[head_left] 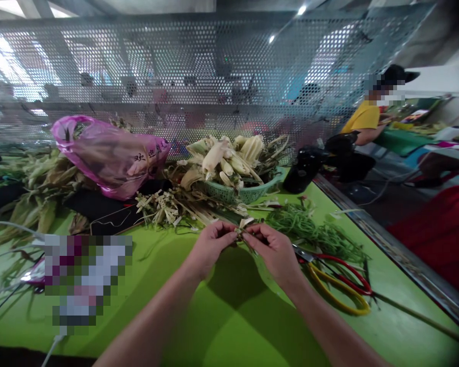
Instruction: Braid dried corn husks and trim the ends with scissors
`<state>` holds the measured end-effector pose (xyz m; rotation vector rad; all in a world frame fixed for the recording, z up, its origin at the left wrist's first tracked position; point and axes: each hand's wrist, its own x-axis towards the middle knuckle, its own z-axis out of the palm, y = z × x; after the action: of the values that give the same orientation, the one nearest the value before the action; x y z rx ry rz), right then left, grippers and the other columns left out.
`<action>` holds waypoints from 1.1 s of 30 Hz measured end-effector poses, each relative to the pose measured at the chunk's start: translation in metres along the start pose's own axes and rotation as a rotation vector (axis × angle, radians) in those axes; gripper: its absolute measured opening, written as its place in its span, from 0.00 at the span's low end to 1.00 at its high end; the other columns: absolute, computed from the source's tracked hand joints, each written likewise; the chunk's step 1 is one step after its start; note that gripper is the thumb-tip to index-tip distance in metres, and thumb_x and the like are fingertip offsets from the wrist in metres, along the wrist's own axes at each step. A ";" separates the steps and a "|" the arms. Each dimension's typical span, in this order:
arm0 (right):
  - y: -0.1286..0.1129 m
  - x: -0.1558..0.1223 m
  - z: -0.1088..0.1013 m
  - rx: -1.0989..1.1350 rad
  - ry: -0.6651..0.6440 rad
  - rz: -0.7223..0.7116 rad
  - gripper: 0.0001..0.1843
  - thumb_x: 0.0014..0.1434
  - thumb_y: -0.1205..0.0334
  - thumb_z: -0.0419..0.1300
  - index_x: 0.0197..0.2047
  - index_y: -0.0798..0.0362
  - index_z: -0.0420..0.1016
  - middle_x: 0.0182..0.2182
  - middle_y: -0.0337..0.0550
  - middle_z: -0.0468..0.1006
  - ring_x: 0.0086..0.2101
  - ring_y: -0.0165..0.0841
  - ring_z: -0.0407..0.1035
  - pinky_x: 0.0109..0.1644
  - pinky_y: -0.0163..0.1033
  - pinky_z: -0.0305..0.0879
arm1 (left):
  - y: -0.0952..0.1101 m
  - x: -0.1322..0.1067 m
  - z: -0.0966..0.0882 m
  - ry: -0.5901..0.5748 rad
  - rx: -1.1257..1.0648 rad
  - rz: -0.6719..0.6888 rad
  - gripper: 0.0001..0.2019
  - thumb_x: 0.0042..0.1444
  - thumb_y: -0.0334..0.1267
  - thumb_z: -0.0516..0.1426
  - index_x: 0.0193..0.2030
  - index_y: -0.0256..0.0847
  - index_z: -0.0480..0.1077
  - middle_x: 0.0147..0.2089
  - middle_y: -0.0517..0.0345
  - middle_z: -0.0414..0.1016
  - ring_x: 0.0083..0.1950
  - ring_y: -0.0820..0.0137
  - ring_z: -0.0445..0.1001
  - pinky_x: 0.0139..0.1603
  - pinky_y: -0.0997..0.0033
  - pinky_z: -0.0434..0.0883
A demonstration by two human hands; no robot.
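Over the green table (229, 321), my left hand (214, 244) and my right hand (273, 250) meet, fingertips nearly together. Both pinch a small piece of corn husk (245, 223), pale and knotted-looking; its lower part is hidden by my fingers. Just right of my right hand lie scissors (340, 280) with one red and one yellow handle loop. Thin green strands (309, 229) lie in a tangled heap behind the scissors. Beyond my left hand, a bunch of folded husk pieces (166, 208) rests on the table.
A green basket (240, 193) piled with corn husks stands behind my hands. Left of it sits a pink plastic bag (107, 158). A black bottle-like object (304, 171) stands at right. Cables and a blurred-out device lie at left. A perforated metal screen (199, 66) rises behind; a person in yellow (361, 120) sits beyond.
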<state>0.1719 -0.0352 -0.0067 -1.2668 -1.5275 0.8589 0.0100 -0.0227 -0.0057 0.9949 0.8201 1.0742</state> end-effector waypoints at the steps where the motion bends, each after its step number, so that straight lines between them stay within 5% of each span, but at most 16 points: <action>1: 0.001 0.000 0.000 -0.013 -0.002 -0.011 0.10 0.56 0.56 0.61 0.34 0.54 0.74 0.26 0.39 0.73 0.27 0.31 0.65 0.31 0.34 0.61 | -0.002 0.001 0.000 0.012 0.002 0.000 0.12 0.46 0.39 0.65 0.34 0.35 0.71 0.31 0.58 0.71 0.33 0.75 0.67 0.39 0.73 0.65; 7: 0.004 -0.003 0.000 -0.223 0.004 -0.136 0.07 0.58 0.58 0.60 0.35 0.52 0.74 0.25 0.37 0.74 0.26 0.30 0.65 0.32 0.35 0.60 | -0.011 0.004 0.001 0.080 0.102 0.054 0.09 0.45 0.35 0.64 0.32 0.35 0.70 0.29 0.60 0.70 0.31 0.75 0.65 0.36 0.74 0.62; 13: 0.001 -0.002 0.001 -0.082 -0.009 -0.075 0.08 0.57 0.57 0.60 0.35 0.53 0.73 0.28 0.39 0.75 0.28 0.31 0.66 0.32 0.35 0.62 | -0.001 0.000 0.003 0.021 0.100 0.020 0.08 0.50 0.37 0.61 0.34 0.35 0.71 0.33 0.58 0.71 0.34 0.74 0.67 0.40 0.72 0.63; 20: 0.001 -0.001 -0.001 -0.065 0.009 -0.071 0.10 0.58 0.55 0.61 0.40 0.52 0.71 0.31 0.39 0.74 0.30 0.32 0.67 0.33 0.35 0.63 | -0.004 0.003 -0.001 0.089 0.157 0.068 0.06 0.51 0.37 0.60 0.32 0.37 0.70 0.30 0.60 0.69 0.32 0.74 0.65 0.38 0.73 0.62; 25: 0.001 -0.002 0.000 -0.134 0.022 -0.240 0.06 0.60 0.61 0.60 0.41 0.51 0.72 0.34 0.40 0.74 0.30 0.31 0.67 0.34 0.34 0.64 | -0.005 0.002 0.002 0.050 0.133 0.077 0.08 0.51 0.38 0.60 0.36 0.37 0.72 0.34 0.58 0.72 0.37 0.72 0.67 0.42 0.72 0.63; 28: -0.001 -0.002 0.000 -0.216 -0.012 -0.332 0.11 0.61 0.65 0.58 0.47 0.48 0.74 0.41 0.43 0.74 0.35 0.32 0.70 0.38 0.36 0.67 | -0.003 -0.001 0.003 0.014 0.096 0.057 0.09 0.54 0.40 0.58 0.36 0.37 0.73 0.35 0.57 0.72 0.38 0.71 0.67 0.43 0.72 0.63; 33: -0.003 -0.001 0.000 -0.273 -0.035 -0.349 0.11 0.62 0.65 0.56 0.47 0.47 0.76 0.41 0.45 0.76 0.42 0.37 0.71 0.47 0.41 0.67 | 0.000 -0.004 0.004 0.001 0.117 0.076 0.08 0.54 0.40 0.57 0.32 0.38 0.74 0.33 0.58 0.71 0.37 0.71 0.66 0.41 0.72 0.62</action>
<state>0.1710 -0.0370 -0.0043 -1.1284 -1.8724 0.4600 0.0123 -0.0272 -0.0041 1.1320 0.8597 1.1011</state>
